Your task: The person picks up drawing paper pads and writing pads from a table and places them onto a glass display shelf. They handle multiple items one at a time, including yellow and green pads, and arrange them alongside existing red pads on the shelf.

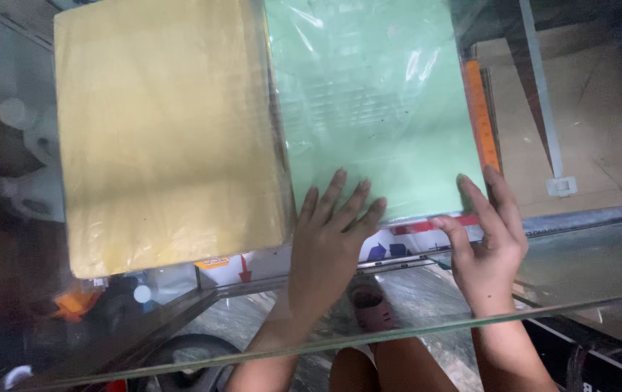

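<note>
Green paper in clear wrap [372,109] lies under both flat, spread hands: the left hand [329,243] rests on its near edge, the right hand [489,243] at its near right corner (gripping nothing). Just left of the left fingers [336,192] sits a yellow paper stack [165,131], its edge against the green; bare glass tabletop [587,261] lies open right of the right hand.

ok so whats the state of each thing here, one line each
green paper pack: flat on the glass, plastic-wrapped, both hands on its near edge
yellow paper pack: flat, beside the green one on its left, untouched
left hand: open, fingers spread on the green pack
right hand: open, fingers at the green pack's near right corner
cardboard box: under the glass, flaps shut
glass tabletop: see-through, bearing both packs
</note>
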